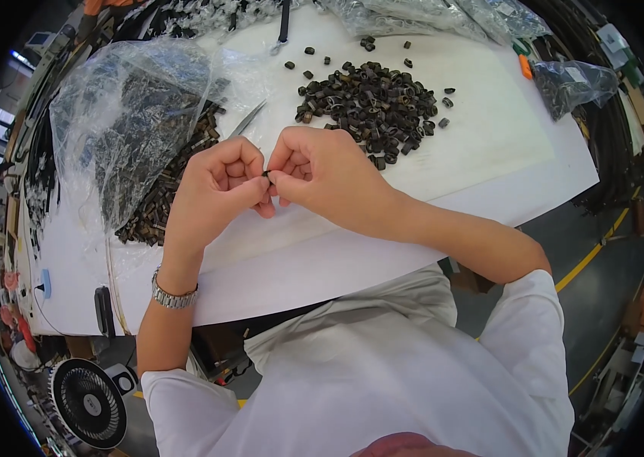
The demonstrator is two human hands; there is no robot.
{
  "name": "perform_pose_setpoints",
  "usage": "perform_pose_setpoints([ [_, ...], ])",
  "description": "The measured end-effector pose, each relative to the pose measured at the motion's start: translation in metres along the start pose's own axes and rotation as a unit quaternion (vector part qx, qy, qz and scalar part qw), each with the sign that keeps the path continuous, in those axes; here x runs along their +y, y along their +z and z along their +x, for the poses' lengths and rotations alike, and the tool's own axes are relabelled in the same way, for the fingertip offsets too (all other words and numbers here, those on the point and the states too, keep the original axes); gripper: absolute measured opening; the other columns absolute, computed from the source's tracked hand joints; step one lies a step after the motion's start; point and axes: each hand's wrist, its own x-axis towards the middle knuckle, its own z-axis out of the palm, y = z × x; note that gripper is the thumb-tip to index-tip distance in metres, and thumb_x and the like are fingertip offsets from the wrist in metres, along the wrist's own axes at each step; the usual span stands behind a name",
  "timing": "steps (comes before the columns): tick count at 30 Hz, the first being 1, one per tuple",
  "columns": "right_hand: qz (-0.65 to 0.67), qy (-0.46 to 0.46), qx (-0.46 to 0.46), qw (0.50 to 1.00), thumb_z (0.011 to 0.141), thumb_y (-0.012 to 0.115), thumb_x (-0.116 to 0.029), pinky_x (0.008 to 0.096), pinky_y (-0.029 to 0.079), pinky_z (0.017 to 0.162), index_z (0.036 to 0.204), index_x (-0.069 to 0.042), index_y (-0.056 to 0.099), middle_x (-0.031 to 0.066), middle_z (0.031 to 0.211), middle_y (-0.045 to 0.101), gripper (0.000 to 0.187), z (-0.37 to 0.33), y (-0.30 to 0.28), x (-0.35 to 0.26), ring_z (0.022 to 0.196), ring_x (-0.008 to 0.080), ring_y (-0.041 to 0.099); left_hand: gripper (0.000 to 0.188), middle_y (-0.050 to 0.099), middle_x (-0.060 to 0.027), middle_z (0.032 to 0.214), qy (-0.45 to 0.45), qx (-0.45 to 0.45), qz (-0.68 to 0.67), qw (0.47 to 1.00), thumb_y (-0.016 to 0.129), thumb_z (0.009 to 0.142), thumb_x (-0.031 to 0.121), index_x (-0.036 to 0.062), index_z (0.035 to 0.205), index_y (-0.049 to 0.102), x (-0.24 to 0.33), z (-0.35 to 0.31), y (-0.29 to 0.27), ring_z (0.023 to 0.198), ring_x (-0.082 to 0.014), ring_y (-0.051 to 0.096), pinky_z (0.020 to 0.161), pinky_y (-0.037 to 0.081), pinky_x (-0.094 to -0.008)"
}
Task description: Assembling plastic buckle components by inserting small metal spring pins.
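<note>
Over the white-covered table (482, 171), my two hands meet at the fingertips around a small black piece (266, 174). My left hand (219, 183), with a metal watch on its wrist, pinches it from the left. From the right, my right hand (322, 175) pinches the same piece between thumb and forefinger. Most of the piece is hidden by the fingers. Just beyond my hands lies a heap of small dark ring-like pieces (371, 103). A pointed metal blade or tweezers tip (249, 118) sticks out past my left hand.
At the left, a clear plastic bag (135, 114) spills many small brownish pieces (150, 209). More clear bags (421, 19) lie along the far edge. A small bag of dark parts (573, 84) sits at the far right corner. A fan (87, 402) stands at the lower left.
</note>
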Motion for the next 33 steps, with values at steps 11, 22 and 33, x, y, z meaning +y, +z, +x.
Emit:
perform_pose_setpoints([
  [11,-0.177,-0.236,0.115,0.948,0.097,0.070,-0.005,0.0353,0.057,0.064,0.100,-0.002,0.064,0.0122,0.082,0.073,0.008,0.016,0.003,0.015,0.073,0.0263,0.075,0.006,0.074,-0.0134,0.093,0.074,0.088,-0.082,0.990,0.060,0.104,0.003,-0.0024,0.106,0.062,-0.002,-0.001,0.010,0.085,-0.0221,0.078,0.082,0.066,-0.0344],
  [22,-0.140,-0.340,0.080,0.927,0.097,0.069,0.003,0.0314,0.055,0.064,0.112,-0.002,0.074,0.0093,0.088,0.074,0.017,0.010,0.000,0.007,0.071,0.0189,0.071,0.018,0.075,-0.0120,0.094,0.047,-0.036,-0.219,0.974,0.068,0.102,0.010,-0.0022,0.114,0.063,0.000,-0.008,-0.005,0.078,-0.0235,0.077,0.075,0.066,-0.0367],
  [33,-0.144,-0.219,0.085,0.961,0.096,0.072,-0.006,0.0318,0.060,0.076,0.111,-0.001,0.075,0.0107,0.095,0.080,0.016,0.010,0.009,-0.001,0.082,0.0189,0.078,0.011,0.073,-0.0075,0.089,0.180,0.219,0.219,0.933,0.069,0.093,-0.003,-0.0037,0.103,0.066,0.008,-0.017,0.021,0.080,-0.0112,0.074,0.071,0.060,-0.0249],
])
